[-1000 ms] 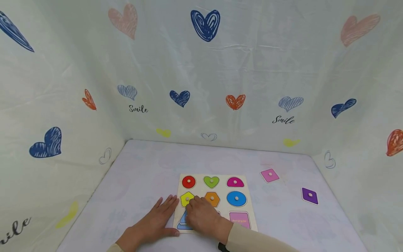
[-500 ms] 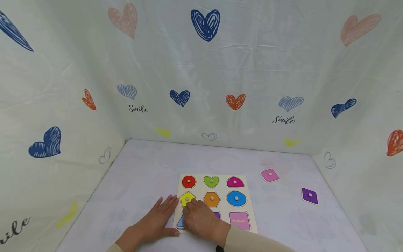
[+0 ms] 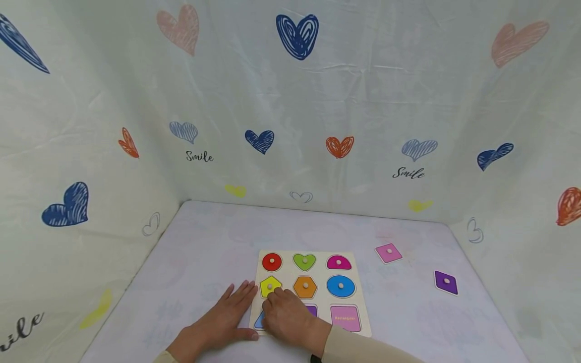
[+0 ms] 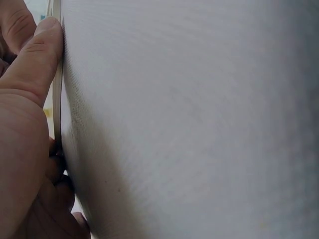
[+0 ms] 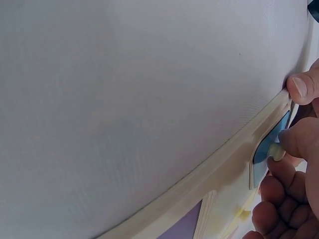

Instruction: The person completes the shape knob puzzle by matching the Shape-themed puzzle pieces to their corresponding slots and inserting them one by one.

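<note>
A cream shape-puzzle board lies on the table. My right hand is over its lower left corner, where thumb and finger pinch the pale knob of a blue triangle puzzle piece. In the head view that hand hides most of the triangle, which appears seated in its recess. My left hand rests flat along the board's left edge with fingers straight. Its thumb touches the board's edge in the left wrist view.
Seated knobbed pieces include a red circle, green heart, yellow pentagon, orange hexagon and blue oval. The pink rectangular recess holds no piece. A pink diamond piece and purple piece lie to the right.
The blue triangle has shifted from sitting askew over its recess down into it. My right hand has moved slightly left and toward me with it. The left hand stays in place.
</note>
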A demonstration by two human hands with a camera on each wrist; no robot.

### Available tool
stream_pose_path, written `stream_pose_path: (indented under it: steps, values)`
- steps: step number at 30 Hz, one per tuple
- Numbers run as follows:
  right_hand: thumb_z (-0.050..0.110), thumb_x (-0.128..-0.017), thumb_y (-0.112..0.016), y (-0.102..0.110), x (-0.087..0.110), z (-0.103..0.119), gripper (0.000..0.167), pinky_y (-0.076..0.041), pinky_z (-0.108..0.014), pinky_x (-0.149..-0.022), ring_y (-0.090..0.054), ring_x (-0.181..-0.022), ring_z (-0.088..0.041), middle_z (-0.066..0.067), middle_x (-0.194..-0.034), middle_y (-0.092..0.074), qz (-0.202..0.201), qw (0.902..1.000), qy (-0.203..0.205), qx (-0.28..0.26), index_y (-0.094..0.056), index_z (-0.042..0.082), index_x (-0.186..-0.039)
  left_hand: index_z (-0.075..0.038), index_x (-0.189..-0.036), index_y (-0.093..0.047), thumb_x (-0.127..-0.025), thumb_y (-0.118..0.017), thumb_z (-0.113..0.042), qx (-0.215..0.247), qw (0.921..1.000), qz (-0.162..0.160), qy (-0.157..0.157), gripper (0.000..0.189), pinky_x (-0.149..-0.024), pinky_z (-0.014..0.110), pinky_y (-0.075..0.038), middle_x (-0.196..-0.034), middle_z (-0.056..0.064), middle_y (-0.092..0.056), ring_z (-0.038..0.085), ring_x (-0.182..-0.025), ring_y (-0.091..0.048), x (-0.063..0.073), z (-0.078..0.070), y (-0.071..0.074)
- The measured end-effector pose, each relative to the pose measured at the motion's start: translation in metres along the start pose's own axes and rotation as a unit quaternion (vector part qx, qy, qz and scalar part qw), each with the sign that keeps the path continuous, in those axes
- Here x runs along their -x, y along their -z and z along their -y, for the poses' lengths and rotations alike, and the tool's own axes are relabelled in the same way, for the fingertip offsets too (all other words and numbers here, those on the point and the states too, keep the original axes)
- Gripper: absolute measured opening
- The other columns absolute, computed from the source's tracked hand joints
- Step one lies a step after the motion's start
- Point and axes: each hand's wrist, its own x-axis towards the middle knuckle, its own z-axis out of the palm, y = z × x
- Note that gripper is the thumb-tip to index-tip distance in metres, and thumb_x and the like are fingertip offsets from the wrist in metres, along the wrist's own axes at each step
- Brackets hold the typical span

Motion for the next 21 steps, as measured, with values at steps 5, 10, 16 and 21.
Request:
stream_pose_path:
  steps: [5,10,16,21]
  values:
    - [0.045,-0.101,-0.069,-0.0014,0.0004,-0.0002,0.035,-0.056,-0.023,-0.097,-0.064,-0.106,-0.009,0.006,-0.114,-0.074,-0.003,1.0,0.002,0.001,-0.076,0.016,-0.118,-0.009,-0.165,-0.035,-0.08,-0.074,-0.075,-0.001,1.0,0.0,-0.001,0.115,-0.131,0.062,-0.014,-0.172,0.008,-0.034,0.032,-0.162,-0.024,-0.0005,0.0005,-0.0004]
    - [0.045,-0.101,-0.069,-0.0027,0.0003,-0.0004,0.035,-0.055,-0.024,-0.098,-0.063,-0.108,-0.009,0.006,-0.115,-0.074,-0.001,1.0,-0.001,-0.001,-0.075,0.016,-0.119,-0.009,-0.165,-0.035,-0.08,-0.074,-0.075,-0.003,1.0,0.0,0.0,0.114,-0.131,0.062,-0.014,-0.173,0.008,-0.033,0.032,-0.162,-0.024,-0.0003,-0.0006,0.0002]
    - [0.045,-0.102,-0.068,-0.0041,0.0022,-0.0003,0.034,-0.055,-0.023,-0.094,-0.063,-0.104,-0.009,0.006,-0.113,-0.072,-0.008,0.9998,0.002,0.016,-0.073,0.016,-0.119,-0.008,-0.164,-0.035,-0.08,-0.076,-0.073,0.002,1.0,0.003,0.002,0.114,-0.131,0.062,-0.014,-0.173,0.009,-0.034,0.032,-0.162,-0.024,-0.0001,-0.0019,0.0016]
    - [0.046,-0.103,-0.066,-0.0055,0.0031,-0.0006,0.034,-0.054,-0.023,-0.092,-0.061,-0.102,-0.009,0.006,-0.112,-0.071,-0.01,0.9995,0.003,0.029,-0.071,0.017,-0.119,-0.008,-0.164,-0.035,-0.08,-0.075,-0.074,0.0,1.0,0.001,0.0,0.114,-0.131,0.062,-0.014,-0.172,0.009,-0.034,0.033,-0.162,-0.024,0.0,-0.0017,0.001]
